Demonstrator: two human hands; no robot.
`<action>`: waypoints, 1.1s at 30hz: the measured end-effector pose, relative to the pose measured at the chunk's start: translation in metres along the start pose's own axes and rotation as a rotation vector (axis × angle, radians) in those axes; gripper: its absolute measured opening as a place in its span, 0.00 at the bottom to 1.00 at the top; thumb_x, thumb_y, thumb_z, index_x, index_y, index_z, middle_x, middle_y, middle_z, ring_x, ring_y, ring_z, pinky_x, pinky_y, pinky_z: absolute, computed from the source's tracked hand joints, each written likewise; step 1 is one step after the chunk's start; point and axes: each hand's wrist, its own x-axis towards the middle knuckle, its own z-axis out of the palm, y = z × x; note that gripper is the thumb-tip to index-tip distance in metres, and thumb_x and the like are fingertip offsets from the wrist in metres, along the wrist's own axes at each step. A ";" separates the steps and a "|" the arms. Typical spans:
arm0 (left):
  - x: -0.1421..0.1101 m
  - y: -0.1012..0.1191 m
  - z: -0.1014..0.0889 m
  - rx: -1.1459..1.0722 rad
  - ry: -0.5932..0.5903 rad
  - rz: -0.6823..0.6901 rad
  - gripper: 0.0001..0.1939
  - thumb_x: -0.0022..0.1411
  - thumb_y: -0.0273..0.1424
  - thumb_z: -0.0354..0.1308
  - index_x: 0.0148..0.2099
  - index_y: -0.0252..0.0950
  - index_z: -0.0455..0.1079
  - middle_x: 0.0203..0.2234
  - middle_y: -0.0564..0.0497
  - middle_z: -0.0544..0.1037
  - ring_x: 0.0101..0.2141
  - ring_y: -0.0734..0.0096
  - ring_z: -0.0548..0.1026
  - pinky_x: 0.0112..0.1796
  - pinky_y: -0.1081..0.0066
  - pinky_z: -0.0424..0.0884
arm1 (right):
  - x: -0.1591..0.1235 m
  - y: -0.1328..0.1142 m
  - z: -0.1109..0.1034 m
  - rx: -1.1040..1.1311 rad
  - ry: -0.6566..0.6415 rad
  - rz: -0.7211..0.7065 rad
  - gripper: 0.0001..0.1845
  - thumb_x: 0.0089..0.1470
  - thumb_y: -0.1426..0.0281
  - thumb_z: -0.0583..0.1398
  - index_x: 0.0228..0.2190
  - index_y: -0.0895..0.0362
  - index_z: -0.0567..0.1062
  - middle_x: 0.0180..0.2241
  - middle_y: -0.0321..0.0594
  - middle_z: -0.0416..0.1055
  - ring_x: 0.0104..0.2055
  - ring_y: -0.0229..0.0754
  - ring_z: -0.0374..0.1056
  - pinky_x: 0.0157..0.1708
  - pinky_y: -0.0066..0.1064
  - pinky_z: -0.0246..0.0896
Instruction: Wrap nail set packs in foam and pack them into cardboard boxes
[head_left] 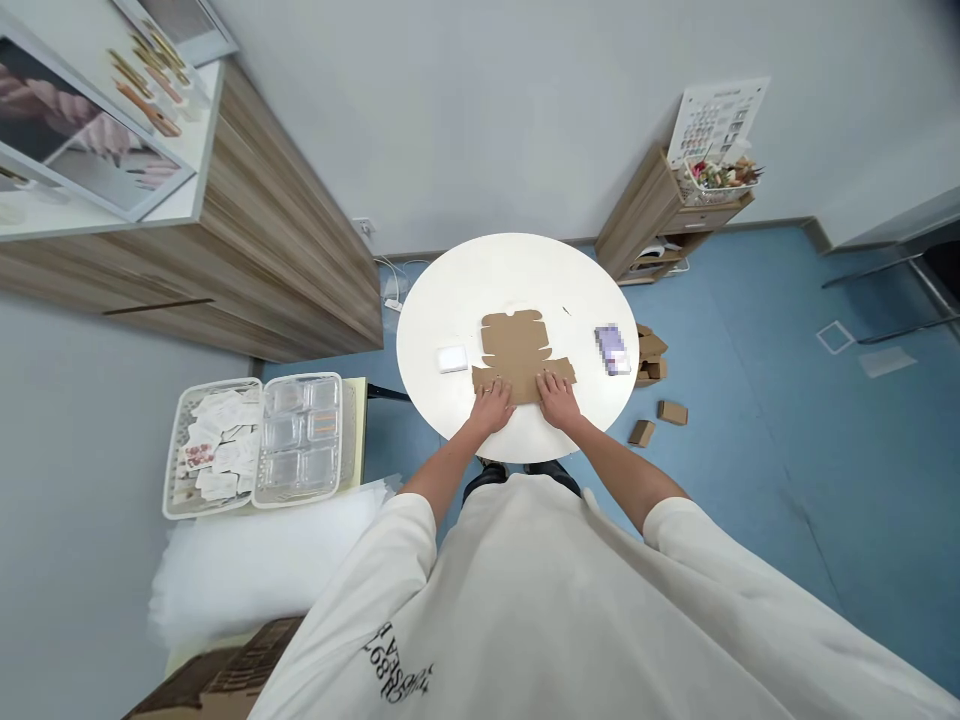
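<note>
A brown cardboard box blank (517, 340) lies unfolded and flat on the round white table (510, 262). Its near edge faces me, and its notched flaps point away toward the wall. My left hand (493, 404) rests on the near left part of the cardboard, fingers stretched out. On the near right part lies my right hand (558, 400), its fingers also spread flat. To the left of the cardboard is a small white rectangular item (452, 359). A purple, pixel-blurred item (613, 350) sits to the right, and a small dark thin object (566, 311) lies beyond it.
Small folded cardboard boxes (673, 412) lie on the blue floor right of the table. At left are white baskets (259, 440) with packets and clear containers, above white wrap (262, 560). A wooden cabinet (292, 230) and a small shelf unit (637, 215) stand by the wall.
</note>
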 end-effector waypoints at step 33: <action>0.051 0.004 0.012 0.032 -0.065 -0.035 0.23 0.67 0.35 0.57 0.61 0.34 0.63 0.59 0.34 0.68 0.59 0.49 0.67 0.59 0.52 0.58 | 0.037 0.043 0.001 0.119 -0.160 -0.213 0.23 0.70 0.62 0.48 0.57 0.54 0.74 0.68 0.49 0.57 0.67 0.54 0.55 0.61 0.47 0.55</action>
